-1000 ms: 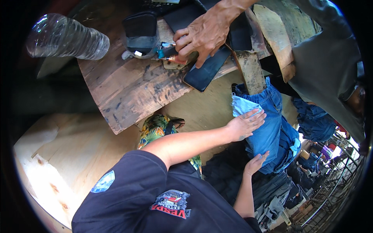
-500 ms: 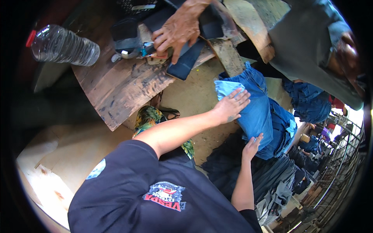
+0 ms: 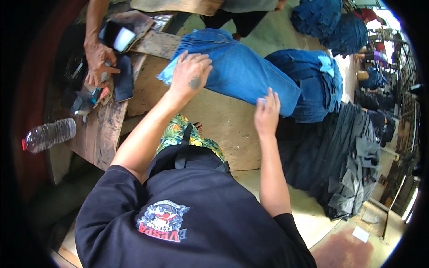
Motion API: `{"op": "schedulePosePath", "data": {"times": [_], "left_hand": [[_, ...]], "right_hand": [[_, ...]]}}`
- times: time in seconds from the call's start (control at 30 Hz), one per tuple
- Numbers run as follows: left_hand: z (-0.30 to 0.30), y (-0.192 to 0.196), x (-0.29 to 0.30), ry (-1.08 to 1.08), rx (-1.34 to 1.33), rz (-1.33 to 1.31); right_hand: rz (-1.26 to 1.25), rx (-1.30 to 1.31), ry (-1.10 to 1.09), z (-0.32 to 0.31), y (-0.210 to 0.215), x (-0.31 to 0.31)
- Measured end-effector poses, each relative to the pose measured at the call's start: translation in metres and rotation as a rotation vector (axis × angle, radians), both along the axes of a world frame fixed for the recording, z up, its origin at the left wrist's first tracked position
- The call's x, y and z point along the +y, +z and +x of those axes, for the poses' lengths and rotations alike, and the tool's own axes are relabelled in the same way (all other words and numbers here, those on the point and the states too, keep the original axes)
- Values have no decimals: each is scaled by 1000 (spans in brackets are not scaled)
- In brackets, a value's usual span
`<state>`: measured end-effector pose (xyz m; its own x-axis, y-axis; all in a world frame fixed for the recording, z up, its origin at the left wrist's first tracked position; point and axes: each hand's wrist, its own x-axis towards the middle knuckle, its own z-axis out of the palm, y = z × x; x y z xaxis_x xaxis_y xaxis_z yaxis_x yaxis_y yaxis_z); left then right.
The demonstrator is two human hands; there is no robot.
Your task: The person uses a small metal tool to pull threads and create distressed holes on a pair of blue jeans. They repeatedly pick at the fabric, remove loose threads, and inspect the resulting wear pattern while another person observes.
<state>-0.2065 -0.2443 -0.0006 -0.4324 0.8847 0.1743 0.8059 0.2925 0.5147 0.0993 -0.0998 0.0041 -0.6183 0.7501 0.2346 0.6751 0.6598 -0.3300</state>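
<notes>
A folded stack of blue denim (image 3: 241,71) lies on a plywood table (image 3: 223,129) in front of me. My left hand (image 3: 190,73) rests flat on the stack's near left end, fingers spread. At the stack's right corner, my right hand (image 3: 267,111) presses against the denim, fingers together and pointing up. Neither hand is closed around the cloth.
Another person's hand (image 3: 99,62) works among dark pieces and small tools on a rough wooden board (image 3: 100,129) at left. A clear plastic bottle (image 3: 50,135) lies beside it. More blue denim piles (image 3: 315,89) and dark garments (image 3: 353,165) are stacked to the right.
The view has swung round, so the denim stack now sits ahead of me. Both my hands stay on the stack, the right one moved up onto its corner.
</notes>
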Motion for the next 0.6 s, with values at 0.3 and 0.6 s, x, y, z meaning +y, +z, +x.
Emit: {"op": "schedulePosePath", "data": {"times": [0.3,0.6], "left_hand": [[-21,-30,62,-151,327,-12],[-26,-24,54,-146,322,37]], "right_hand": [[-415,-92,314,-78,11,-80],[-596,-13,306,-111,10,-94]]}}
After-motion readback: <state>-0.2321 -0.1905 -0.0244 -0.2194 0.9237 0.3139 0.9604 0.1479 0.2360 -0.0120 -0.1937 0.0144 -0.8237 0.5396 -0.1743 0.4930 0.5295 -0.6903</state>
